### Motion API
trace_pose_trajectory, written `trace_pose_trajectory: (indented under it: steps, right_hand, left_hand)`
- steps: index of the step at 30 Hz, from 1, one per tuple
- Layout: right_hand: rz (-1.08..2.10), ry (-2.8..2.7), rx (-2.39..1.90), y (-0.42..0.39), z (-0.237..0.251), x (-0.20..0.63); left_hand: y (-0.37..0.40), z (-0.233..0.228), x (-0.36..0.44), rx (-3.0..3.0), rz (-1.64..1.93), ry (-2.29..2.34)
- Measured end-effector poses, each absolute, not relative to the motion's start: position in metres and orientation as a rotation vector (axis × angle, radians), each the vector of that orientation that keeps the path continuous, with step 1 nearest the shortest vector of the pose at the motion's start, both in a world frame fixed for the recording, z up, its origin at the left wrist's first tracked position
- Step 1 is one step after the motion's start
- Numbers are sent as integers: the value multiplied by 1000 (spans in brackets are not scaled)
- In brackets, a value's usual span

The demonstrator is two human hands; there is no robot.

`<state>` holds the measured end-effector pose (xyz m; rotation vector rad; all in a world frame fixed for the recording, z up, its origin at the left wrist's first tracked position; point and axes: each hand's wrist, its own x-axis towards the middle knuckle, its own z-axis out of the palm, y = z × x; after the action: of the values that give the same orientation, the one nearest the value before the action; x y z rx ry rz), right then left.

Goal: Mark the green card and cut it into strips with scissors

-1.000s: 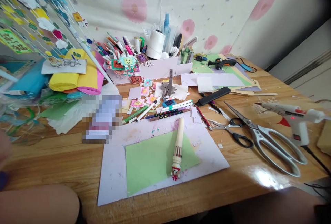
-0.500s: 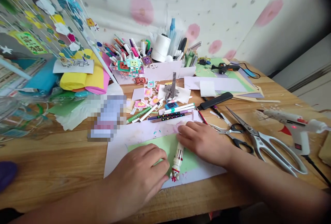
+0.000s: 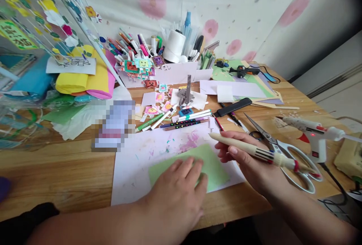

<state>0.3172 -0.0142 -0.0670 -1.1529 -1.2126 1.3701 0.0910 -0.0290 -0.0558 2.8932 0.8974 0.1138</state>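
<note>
A green sheet of paper (image 3: 209, 162) lies on a larger white sheet (image 3: 135, 177) stained with pink and blue marks. My left hand (image 3: 181, 188) rests on the green paper, its fingers stretched out over the surface. Above the right end of the green paper, my right hand (image 3: 249, 162) grips a cream multicolour pen (image 3: 240, 144). The pen's tip points left, and its far end with red parts extends past my hand over the handles of the large scissors (image 3: 298, 162). The tip is raised off the paper.
Pens and markers (image 3: 195, 115) lie behind the white sheet, beside small coloured paper cut-outs (image 3: 160, 97). A glue gun (image 3: 313, 133) with a lit red light and a cord stands at the right. A black-handled tool (image 3: 234, 107) lies behind the scissors. Crepe paper rolls (image 3: 70, 82) sit at the left.
The pen, earlier upright-pointing along the green paper under my right hand, is now lifted and held in that hand. My left hand has moved right and lies flatter on the green paper.
</note>
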Motion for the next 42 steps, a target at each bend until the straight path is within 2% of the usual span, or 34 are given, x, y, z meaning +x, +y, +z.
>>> trace_pose_trajectory:
  steps: [3,8,13,24,30,42]
  right_hand:
    - [1303,-1274,-1162,-7,-70,310]
    - [1015,-1462,-1340,4,-71,303]
    - [912,-1518,-1397,9,-76,297]
    - [882,-1678,-1361,11,-68,294]
    - [874,-1638,-1407,10,-69,292]
    - [926,-1744,-1259,9,-71,303]
  left_hand:
    - [-26,-57,99,2946,142,873]
    - [-17,-64,91,2934,174,845]
    - [-15,-70,86,2974,255,820]
    - [-2,-79,83,2956,373,814]
    - [-3,-89,85,2933,620,876]
    - [4,-95,87,2846,657,948]
